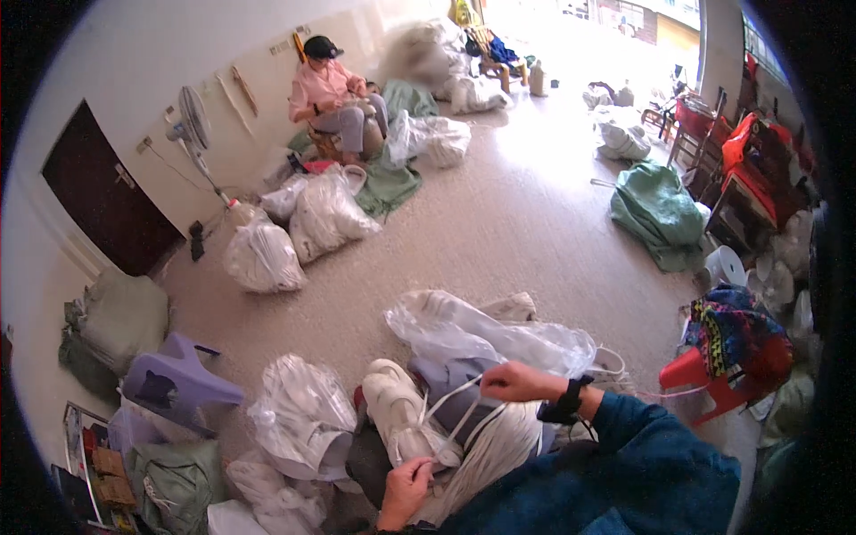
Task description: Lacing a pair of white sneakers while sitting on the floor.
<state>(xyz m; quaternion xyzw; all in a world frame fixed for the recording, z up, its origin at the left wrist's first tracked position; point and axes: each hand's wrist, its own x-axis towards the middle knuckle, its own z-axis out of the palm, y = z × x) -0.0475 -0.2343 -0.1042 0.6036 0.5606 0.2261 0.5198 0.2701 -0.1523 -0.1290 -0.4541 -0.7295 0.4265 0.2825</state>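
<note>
A white shoe [394,406] lies across my lap in the lower middle of the head view. Above and to the right of it, my right hand [517,382] is closed, its fingertips pinching a white shoelace [451,393] stretched up from the shoe. My left hand [408,489] sits low against the near end of the shoe, thumb and finger pressed together where a strand of lace runs to them. A thick bundle of loose white laces [493,456] drapes over my lap, beside the shoe and under my right forearm.
Clear plastic bags [303,406] of white items lie around my legs. A purple stool [183,382] stands left; a red stool [749,370] bearing patterned cloth stands right. Across the room sits a person [328,94] in pink among sacks. A green sack [657,209] rests far right.
</note>
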